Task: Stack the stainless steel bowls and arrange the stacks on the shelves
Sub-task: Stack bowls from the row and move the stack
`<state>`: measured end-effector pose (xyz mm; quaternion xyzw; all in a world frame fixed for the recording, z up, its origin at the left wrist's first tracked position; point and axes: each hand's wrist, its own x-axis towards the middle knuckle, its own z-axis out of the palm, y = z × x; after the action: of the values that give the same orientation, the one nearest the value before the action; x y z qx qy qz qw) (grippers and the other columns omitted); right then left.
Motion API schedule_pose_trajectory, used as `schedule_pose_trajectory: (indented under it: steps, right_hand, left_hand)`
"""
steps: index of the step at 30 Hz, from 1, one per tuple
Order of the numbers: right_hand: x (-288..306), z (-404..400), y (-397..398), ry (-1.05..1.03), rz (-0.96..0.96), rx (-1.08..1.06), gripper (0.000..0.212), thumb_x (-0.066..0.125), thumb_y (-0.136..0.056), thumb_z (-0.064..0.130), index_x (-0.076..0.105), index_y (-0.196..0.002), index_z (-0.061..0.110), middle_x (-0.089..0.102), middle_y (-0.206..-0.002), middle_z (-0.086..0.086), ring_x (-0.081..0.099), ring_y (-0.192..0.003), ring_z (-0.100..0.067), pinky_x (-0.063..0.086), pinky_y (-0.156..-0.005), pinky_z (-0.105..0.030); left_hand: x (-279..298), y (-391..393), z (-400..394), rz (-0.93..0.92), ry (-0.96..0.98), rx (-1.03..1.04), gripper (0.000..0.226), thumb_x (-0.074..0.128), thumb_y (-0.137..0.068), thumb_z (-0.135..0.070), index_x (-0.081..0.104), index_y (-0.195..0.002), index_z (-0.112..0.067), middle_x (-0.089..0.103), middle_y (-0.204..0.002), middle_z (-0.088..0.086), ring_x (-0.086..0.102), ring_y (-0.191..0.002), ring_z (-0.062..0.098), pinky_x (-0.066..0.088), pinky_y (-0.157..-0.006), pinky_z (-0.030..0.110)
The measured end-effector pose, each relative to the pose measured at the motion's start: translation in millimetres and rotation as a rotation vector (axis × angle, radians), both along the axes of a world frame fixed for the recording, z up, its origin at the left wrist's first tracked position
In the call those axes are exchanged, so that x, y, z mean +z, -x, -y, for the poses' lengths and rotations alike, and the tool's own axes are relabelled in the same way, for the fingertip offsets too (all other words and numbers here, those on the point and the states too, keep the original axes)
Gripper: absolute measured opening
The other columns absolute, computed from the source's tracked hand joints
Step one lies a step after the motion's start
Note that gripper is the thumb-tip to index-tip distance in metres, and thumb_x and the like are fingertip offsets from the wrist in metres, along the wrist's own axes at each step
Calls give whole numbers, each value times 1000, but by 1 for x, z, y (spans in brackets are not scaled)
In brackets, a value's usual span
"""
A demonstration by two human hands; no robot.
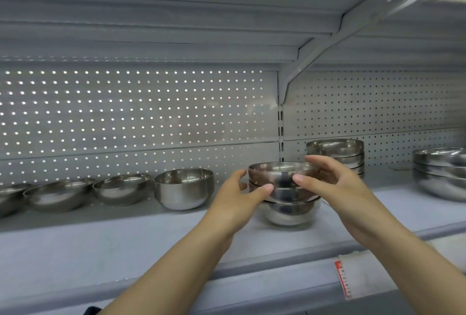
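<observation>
Grey shop shelf (126,236) with a pegboard back, and both hands, left hand (237,203) and right hand (335,183), curl around the top bowl (280,176) of the centre stack (290,208), seemingly steadying it so it nests squarely, loose bowls (121,188) waiting at left.

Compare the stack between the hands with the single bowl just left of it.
The stack between the hands is several nested bowls; the single bowl stands alone. The stack rises higher than the single bowl. Fingers of the left hand and right hand flank the stack; nothing touches the single bowl. Both are shiny steel, upright on the shelf.
</observation>
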<state>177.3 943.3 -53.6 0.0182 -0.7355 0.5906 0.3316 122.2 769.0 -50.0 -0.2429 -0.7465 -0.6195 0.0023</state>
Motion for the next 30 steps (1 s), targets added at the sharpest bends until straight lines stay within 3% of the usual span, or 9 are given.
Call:
schedule_pose_trajectory:
  steps: [4, 7, 9, 11, 14, 21, 25, 28, 30]
  right_hand:
    - [15, 25, -9, -226, -100, -169, 57, 77, -66, 43, 52, -117, 46, 47, -128, 20, 43, -115, -2, 34, -89, -25]
    - [29, 75, -10, -308, -209, -58, 57, 74, -62, 49, 50, -114, 50, 45, -124, 25, 45, -107, 0, 35, -90, -19]
    - [35, 117, -5, -404, -253, 19, 62, 70, -61, 52, 46, -118, 49, 40, -129, 26, 38, -118, 6, 29, -94, -12]
    - [40, 161, 3, -475, -280, 106, 65, 69, -64, 51, 43, -123, 46, 34, -137, 24, 27, -130, 5, 25, -104, -20]
    - [45, 229, 18, -502, -304, 255, 65, 70, -68, 49, 43, -127, 40, 35, -134, 21, 27, -129, 2, 26, -103, -22]
    - [35, 379, 65, -309, -45, 610, 61, 74, -74, 44, 45, -127, 40, 34, -119, 21, 36, -114, -4, 35, -91, -25]
    - [24, 446, 91, -116, 108, 747, 60, 77, -73, 39, 49, -125, 35, 42, -120, 13, 42, -108, -5, 36, -73, -16]
    - [15, 482, 105, -90, 175, 750, 64, 77, -73, 39, 47, -130, 33, 43, -121, 11, 45, -115, -9, 37, -83, -20]
    - [10, 500, 110, -90, 212, 724, 68, 76, -73, 39, 44, -132, 33, 42, -124, 12, 44, -120, -11, 36, -90, -25]
  left_hand:
    - [0, -10, 40, -54, 2, 98, 65, 69, -78, -39, 38, -135, -36, 46, -132, -10, 48, -116, 5, 37, -89, 24]
    - [-1, -14, 93, -145, -19, 221, 52, 71, -74, -37, 47, -119, -43, 53, -123, -16, 51, -113, 1, 40, -92, 25]
    - [0, -16, 133, -175, -49, 310, 50, 71, -73, -33, 52, -119, -37, 57, -120, -14, 55, -110, 1, 45, -93, 24]
    - [2, -18, 172, -193, -84, 399, 45, 71, -76, -26, 54, -117, -37, 59, -116, -12, 57, -104, -1, 48, -80, 15]
    - [1, -21, 229, -218, -94, 515, 44, 70, -79, -20, 54, -118, -33, 60, -118, -6, 58, -104, 1, 44, -79, 18]
    - [-7, -25, 354, -315, -66, 720, 43, 70, -80, -15, 53, -116, -32, 61, -117, -9, 54, -113, 9, 44, -92, 31]
    - [-10, -18, 422, -364, 89, 814, 57, 74, -75, -15, 47, -122, -32, 54, -122, -11, 48, -119, 12, 40, -95, 31]
    - [-13, -7, 467, -290, 244, 832, 80, 80, -67, -24, 39, -136, -26, 44, -136, -5, 41, -126, 14, 35, -102, 31]
    - [-17, 0, 491, -211, 293, 785, 93, 82, -63, -31, 32, -142, -23, 40, -140, -3, 39, -124, 12, 32, -95, 25]
